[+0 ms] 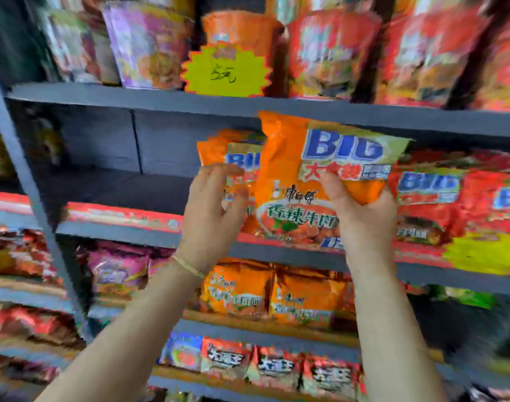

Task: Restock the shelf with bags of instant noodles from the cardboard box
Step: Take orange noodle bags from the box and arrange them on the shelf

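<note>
The right hand (361, 210) pinches the orange bag (303, 181) by its lower right part, holding it upright at the shelf's (137, 232) front edge. The left hand (213, 204) hovers beside it, fingers loosely curled, apparently empty. Shelved bags (227, 158) stand just behind-left.

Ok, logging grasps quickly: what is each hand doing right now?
Left hand: open, fingers loosely curled, holding nothing, beside the bags.
Right hand: gripping the orange noodle bag at its lower right.
</note>
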Demonstrator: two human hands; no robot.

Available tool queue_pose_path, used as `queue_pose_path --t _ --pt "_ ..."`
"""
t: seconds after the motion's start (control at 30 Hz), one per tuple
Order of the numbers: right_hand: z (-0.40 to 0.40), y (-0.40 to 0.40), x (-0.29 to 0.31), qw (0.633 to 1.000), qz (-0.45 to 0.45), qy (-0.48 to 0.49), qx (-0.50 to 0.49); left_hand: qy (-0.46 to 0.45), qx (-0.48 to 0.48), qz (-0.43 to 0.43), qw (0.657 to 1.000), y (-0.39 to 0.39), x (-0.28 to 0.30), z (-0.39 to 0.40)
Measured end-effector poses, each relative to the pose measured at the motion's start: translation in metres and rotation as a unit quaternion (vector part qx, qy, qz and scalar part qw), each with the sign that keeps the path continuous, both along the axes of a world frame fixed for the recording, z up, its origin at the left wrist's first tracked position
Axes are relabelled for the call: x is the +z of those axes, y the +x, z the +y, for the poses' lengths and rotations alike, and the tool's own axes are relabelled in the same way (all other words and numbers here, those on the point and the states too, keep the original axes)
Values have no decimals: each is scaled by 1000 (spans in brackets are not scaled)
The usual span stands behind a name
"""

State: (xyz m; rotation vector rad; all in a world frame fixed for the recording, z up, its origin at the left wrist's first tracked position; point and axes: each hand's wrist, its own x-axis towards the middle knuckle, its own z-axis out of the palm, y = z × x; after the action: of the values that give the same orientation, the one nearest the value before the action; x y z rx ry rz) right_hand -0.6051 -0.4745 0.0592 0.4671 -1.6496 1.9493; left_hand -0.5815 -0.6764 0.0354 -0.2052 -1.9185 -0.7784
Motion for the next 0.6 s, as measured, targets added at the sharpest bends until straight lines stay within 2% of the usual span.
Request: queue_pose_path --t 0.1,0.17,0.23,0.33,0.5,0.6 --pt "33 -30 0 998 15 -11 -67 -201 115 -33 972 -37 -10 20" --pt "45 -47 -3 997 15 -5 -80 -260 166 -77 948 -58 -16 28" --pt "49 -60 -7 997 11 19 -74 -274 197 -117 934 -73 -21 30" --pt "48 -70 -12 995 21 75 -69 -299 222 -134 918 -87 -28 23" --pt "34 -87 -20 980 51 178 -72 -287 198 -96 932 -95 -33 19" --pt "22 -97 -27 971 69 199 -114 -266 183 -74 944 -97 -36 16"
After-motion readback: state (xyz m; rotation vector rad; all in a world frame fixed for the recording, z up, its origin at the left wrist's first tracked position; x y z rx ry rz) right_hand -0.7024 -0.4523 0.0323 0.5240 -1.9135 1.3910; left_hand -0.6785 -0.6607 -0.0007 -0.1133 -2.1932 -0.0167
